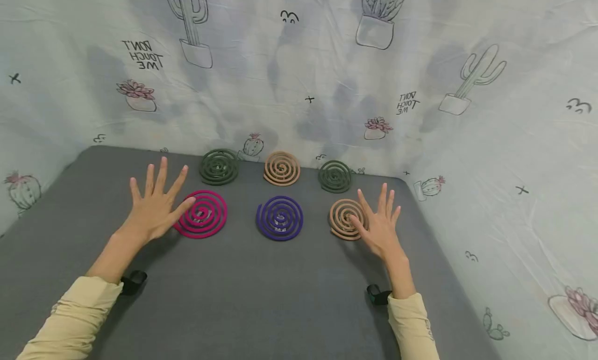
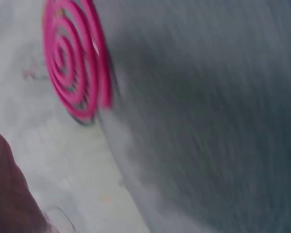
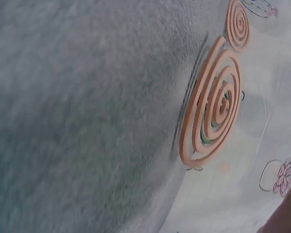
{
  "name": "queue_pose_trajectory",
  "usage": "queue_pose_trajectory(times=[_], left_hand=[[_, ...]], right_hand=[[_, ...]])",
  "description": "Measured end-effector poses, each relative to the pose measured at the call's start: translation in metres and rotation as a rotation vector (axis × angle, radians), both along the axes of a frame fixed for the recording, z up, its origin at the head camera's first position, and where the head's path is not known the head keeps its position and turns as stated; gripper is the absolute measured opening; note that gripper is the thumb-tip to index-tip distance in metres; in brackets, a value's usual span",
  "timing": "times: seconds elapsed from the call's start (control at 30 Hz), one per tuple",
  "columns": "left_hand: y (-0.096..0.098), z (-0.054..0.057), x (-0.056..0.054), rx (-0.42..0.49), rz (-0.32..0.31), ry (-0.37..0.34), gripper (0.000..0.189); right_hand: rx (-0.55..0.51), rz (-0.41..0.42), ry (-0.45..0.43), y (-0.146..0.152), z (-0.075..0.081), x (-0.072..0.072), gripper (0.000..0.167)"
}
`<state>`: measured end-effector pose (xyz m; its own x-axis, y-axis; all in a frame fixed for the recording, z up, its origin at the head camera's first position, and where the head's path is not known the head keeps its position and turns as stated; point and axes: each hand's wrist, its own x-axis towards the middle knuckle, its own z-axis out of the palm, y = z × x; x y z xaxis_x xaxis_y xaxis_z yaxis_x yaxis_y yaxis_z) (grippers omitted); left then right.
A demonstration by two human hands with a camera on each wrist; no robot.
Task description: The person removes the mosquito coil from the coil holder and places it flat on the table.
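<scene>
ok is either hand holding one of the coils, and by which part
Nothing is held: in the head view, the left hand is spread, partly overlapping the pink coil, and the right hand likewise the nearer tan coil.

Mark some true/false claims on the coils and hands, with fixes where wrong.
1. In the front row, the purple coil lies between the pink coil and the front orange coil. True.
2. The left hand grips the pink coil. False: its fingers are spread and it holds nothing.
3. The back-left green coil and back-right green coil flank the back orange coil. True.
4. The right hand is nearest the purple coil. False: it is nearest the front orange coil.
5. The right hand's fingers are spread. True.
</scene>
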<state>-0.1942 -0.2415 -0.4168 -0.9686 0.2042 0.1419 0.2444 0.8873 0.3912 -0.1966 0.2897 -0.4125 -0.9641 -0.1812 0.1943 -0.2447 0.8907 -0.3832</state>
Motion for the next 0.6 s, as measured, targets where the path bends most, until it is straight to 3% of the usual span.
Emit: queue_pose_trajectory(times=[0.23,0.33,0.57,0.6], left_hand=[[0.048,0.011,0.006,0.082,-0.086,-0.024,0.085],[0.068,0.009,0.003,0.153,-0.131,-0.010,0.084],[0.100,-0.041,-0.024,0.364,-0.250,0.223,0.082],[0.107,-0.044,-0.026,0.382,-0.268,0.234,0.083]], right_hand=[[-0.113,0.058,-0.005,0.021,0.003,0.007,0.076],[-0.179,0.070,-0.015,0.027,0.004,0.010,0.075],[-0.355,0.111,-0.052,0.033,0.004,0.014,0.070],[-0.392,0.128,-0.061,0.035,0.004,0.014,0.069]])
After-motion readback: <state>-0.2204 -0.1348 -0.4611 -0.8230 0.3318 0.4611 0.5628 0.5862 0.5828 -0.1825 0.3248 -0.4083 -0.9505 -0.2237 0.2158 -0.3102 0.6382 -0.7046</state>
